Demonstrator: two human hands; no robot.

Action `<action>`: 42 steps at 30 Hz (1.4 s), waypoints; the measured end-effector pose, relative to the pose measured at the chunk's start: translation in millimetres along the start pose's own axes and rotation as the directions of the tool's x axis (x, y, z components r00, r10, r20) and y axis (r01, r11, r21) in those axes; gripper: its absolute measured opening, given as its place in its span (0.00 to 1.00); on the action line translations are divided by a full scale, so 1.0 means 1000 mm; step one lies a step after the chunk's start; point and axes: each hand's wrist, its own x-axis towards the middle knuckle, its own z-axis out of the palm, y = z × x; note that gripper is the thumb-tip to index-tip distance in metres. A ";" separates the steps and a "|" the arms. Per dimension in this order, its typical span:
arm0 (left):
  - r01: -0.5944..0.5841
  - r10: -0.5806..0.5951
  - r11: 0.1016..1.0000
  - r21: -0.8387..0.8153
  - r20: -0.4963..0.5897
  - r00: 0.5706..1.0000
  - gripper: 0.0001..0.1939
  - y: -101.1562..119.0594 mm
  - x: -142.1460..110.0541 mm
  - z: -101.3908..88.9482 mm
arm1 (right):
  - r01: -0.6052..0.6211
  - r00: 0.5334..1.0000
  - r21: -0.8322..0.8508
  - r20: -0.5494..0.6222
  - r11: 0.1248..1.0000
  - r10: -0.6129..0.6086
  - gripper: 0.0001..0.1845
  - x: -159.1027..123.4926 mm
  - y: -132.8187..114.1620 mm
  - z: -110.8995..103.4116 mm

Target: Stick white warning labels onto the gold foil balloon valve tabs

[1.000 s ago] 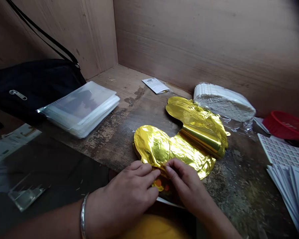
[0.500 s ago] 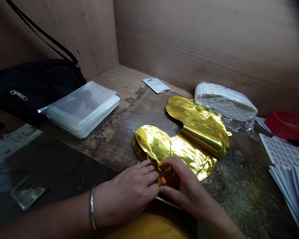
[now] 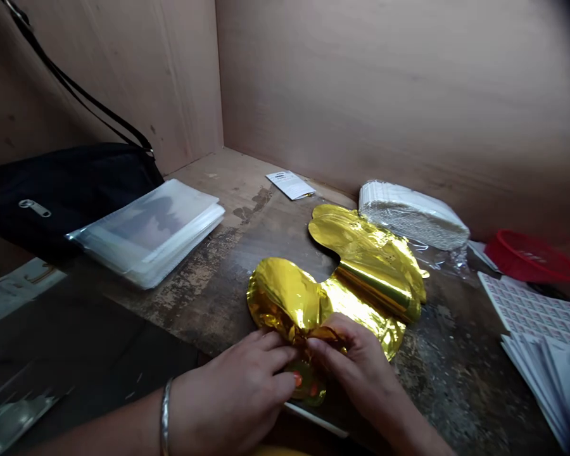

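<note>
Shiny gold foil balloons (image 3: 297, 294), flat and uninflated, lie on the worn wooden table, their rounded lobes overlapping toward the back right. My left hand (image 3: 247, 383), with a silver bangle at the wrist, has its fingers curled onto the near edge of the foil. My right hand (image 3: 358, 361) pinches a raised fold of the same balloon between thumb and fingers. The foil is crumpled where the hands meet, and a near flap hangs below them with orange reflections. Part of the pinched edge is hidden behind the fingers.
A stack of clear plastic sleeves (image 3: 156, 234) lies left, by a black bag (image 3: 76, 183). A folded printed paper (image 3: 291, 185) is at the back. To the right are a plastic-wrapped white bundle (image 3: 411, 212), a red basket (image 3: 532, 256), printed sheets (image 3: 532, 310) and white papers (image 3: 541, 373).
My right hand has drawn the near foil edge up into a fold, and the front lobe is lifted and more bunched. The whole view has shifted slightly, with things appearing lower.
</note>
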 end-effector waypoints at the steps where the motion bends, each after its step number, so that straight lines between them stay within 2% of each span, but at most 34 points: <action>1: 0.000 0.000 1.000 -0.013 -0.016 1.000 0.05 0.000 0.000 -0.002 | 0.007 1.000 -0.070 -0.027 0.998 -0.008 0.18 0.007 -0.002 -0.007; 4: -0.024 0.023 1.000 -0.014 -0.080 0.997 0.06 0.002 0.001 -0.005 | -0.043 0.980 -0.309 -0.196 0.950 -0.019 0.22 0.044 0.000 -0.046; 6: -0.035 0.034 0.999 -0.013 -0.105 0.994 0.05 0.002 0.001 -0.004 | -0.116 0.952 -0.379 -0.305 0.918 -0.006 0.22 0.077 0.010 -0.081; 10: -0.025 0.019 0.999 -0.039 -0.134 0.991 0.04 0.001 0.001 0.000 | -0.338 0.838 -0.419 -0.542 0.842 0.067 0.15 0.132 0.044 -0.141; 13: -0.015 -0.001 0.993 -0.116 -0.132 0.991 0.06 -0.003 0.001 0.002 | -0.404 0.774 -0.426 -0.631 0.810 0.055 0.12 0.144 0.057 -0.160; 16: -0.015 -0.005 0.967 -0.256 -0.080 0.997 0.06 -0.007 0.000 -0.003 | -0.347 0.753 -0.467 -0.656 0.813 -0.056 0.14 0.122 0.042 -0.143; 17: 0.007 -0.029 0.946 -0.324 -0.064 0.998 0.05 -0.008 0.000 -0.005 | -0.300 0.763 -0.490 -0.638 0.819 -0.102 0.15 0.107 0.031 -0.130; 18: 0.052 -0.078 0.912 -0.406 -0.048 0.996 0.04 -0.008 -0.001 -0.009 | -0.229 0.793 -0.514 -0.591 0.827 -0.149 0.16 0.088 0.018 -0.114; 19: 0.118 -0.149 0.865 -0.488 -0.026 0.988 0.03 -0.008 -0.001 -0.012 | -0.142 0.837 -0.533 -0.514 0.834 -0.186 0.15 0.067 0.004 -0.097; 20: 0.190 -0.226 0.800 -0.569 0.007 0.974 0.03 -0.007 -0.001 -0.016 | -0.005 0.898 -0.538 -0.374 0.843 -0.233 0.13 0.045 -0.010 -0.079; 21: 0.270 -0.298 0.720 -0.639 0.066 0.952 0.04 -0.006 -0.001 -0.018 | 0.221 0.936 -0.490 -0.136 0.843 -0.324 0.13 0.023 -0.023 -0.062; 22: 0.343 -0.355 0.631 -0.695 0.135 0.925 0.04 -0.004 -0.001 -0.020 | 0.340 0.930 -0.420 0.015 0.842 -0.368 0.14 0.003 -0.034 -0.048; 23: 0.402 -0.393 0.542 -0.738 0.200 0.898 0.05 -0.002 -0.001 -0.021 | 0.369 0.929 -0.354 0.106 0.860 -0.355 0.17 -0.014 -0.042 -0.036; 24: 0.445 -0.416 0.460 -0.768 0.257 0.872 0.05 0.000 -0.002 -0.020 | 0.356 0.934 -0.304 0.138 0.884 -0.328 0.16 -0.027 -0.046 -0.027; 27: 0.487 -0.463 0.281 -0.827 0.328 0.823 0.07 0.005 -0.006 -0.015 | 0.152 0.983 -0.187 0.131 0.971 -0.129 0.06 -0.044 -0.041 -0.014; 30: 0.465 -0.500 0.114 -0.878 0.354 0.791 0.12 0.007 -0.012 -0.006 | -0.085 0.988 -0.051 0.124 0.995 0.090 0.09 -0.045 -0.028 -0.015; 33: 0.426 -0.533 -0.056 -0.903 0.387 0.752 0.16 0.009 -0.016 0.003 | -0.179 0.973 0.022 0.154 0.984 0.174 0.12 -0.050 -0.020 -0.018; 35: 0.406 -0.561 -0.118 -0.906 0.398 0.726 0.16 0.012 -0.017 0.009 | -0.117 0.984 -0.057 0.126 0.991 0.124 0.12 -0.054 -0.018 -0.018; 37: 0.389 -0.584 -0.138 -0.911 0.392 0.711 0.16 0.016 -0.017 0.014 | 0.055 0.998 -0.277 -0.012 0.959 -0.060 0.09 -0.058 -0.018 -0.018; 39: 0.376 -0.596 -0.134 -0.917 0.378 0.709 0.16 0.020 -0.016 0.018 | 0.216 0.941 -0.502 -0.121 0.837 -0.316 0.09 -0.058 -0.023 -0.015; 40: 0.370 -0.599 -0.124 -0.921 0.367 0.712 0.16 0.022 -0.015 0.019 | 0.279 0.902 -0.558 -0.127 0.781 -0.413 0.11 -0.057 -0.026 -0.012; 42: 0.359 -0.604 -0.085 -0.929 0.335 0.723 0.16 0.026 -0.013 0.019 | 0.383 0.863 -0.546 -0.077 0.745 -0.500 0.11 -0.055 -0.034 -0.005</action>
